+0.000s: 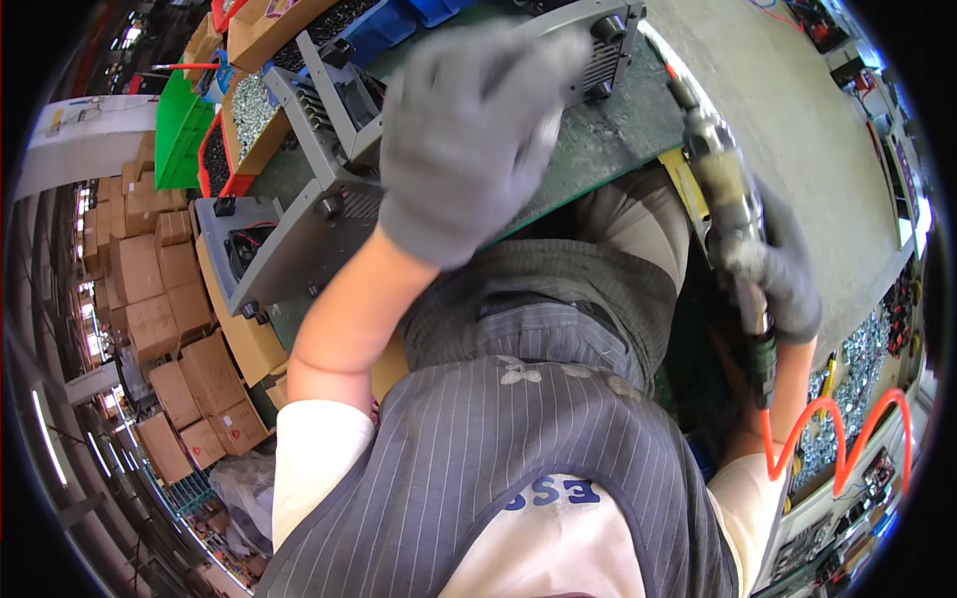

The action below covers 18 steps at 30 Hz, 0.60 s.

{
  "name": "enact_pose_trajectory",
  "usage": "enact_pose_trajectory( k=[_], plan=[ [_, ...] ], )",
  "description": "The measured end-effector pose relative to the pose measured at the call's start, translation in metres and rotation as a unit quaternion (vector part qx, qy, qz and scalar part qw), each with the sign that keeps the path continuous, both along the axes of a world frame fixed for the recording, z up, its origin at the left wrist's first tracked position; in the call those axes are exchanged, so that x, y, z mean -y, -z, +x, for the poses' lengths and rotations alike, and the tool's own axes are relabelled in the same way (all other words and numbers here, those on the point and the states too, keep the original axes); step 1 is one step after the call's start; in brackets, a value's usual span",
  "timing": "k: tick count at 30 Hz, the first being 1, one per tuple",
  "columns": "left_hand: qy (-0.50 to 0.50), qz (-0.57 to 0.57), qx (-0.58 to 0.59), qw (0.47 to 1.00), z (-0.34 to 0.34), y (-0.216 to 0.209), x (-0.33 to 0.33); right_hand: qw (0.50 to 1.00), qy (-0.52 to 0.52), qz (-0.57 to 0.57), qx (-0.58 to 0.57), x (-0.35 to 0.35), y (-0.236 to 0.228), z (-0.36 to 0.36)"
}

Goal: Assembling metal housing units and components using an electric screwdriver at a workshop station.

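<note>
Green bench (pixel 598 135), upper ctr; grey housings (pixel 299 234) on it, upper L, prob. for easy reach. L hand (pixel 469 149) blurred, can't tell fingers. Driver (pixel 726 184), R side, R hand (pixel 788 284) wrapped round; hose (pixel 823 403) trails, prob. clear of grip.

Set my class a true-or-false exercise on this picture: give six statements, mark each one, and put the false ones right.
1. The left hand and right hand both wear grey gloves. True.
2. The right hand holds a tool with a coiled hose at its lower end. True.
3. The hose is blue. False: it is orange-red.
4. Grey casings stand on the bench. True.
5. The tool lies on the bench. False: it is in the right hand.
6. The bench top is white. False: it is dark green.
</note>
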<state>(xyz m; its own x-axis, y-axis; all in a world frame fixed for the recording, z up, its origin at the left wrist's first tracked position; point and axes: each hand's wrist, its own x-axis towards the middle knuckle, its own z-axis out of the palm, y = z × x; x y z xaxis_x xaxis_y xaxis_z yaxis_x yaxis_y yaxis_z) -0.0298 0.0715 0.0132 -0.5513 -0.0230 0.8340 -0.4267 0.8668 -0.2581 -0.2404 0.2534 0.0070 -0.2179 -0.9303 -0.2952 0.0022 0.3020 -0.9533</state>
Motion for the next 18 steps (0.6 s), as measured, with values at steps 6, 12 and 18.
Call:
enact_pose_trajectory(
  k=[6,12,18],
  plan=[
    [-0.151,0.398,0.190,0.885,0.054,0.048,-0.052,0.989,-0.035,0.050,0.133,-0.023,0.055,0.032],
    [-0.175,0.397,0.216,0.875,0.060,0.070,-0.043,0.974,-0.051,0.051,0.214,-0.030,0.082,0.062],
    [0.077,0.885,-0.182,0.423,0.049,0.059,-0.039,0.969,-0.159,0.023,0.187,-0.032,0.057,0.059]
  ],
)
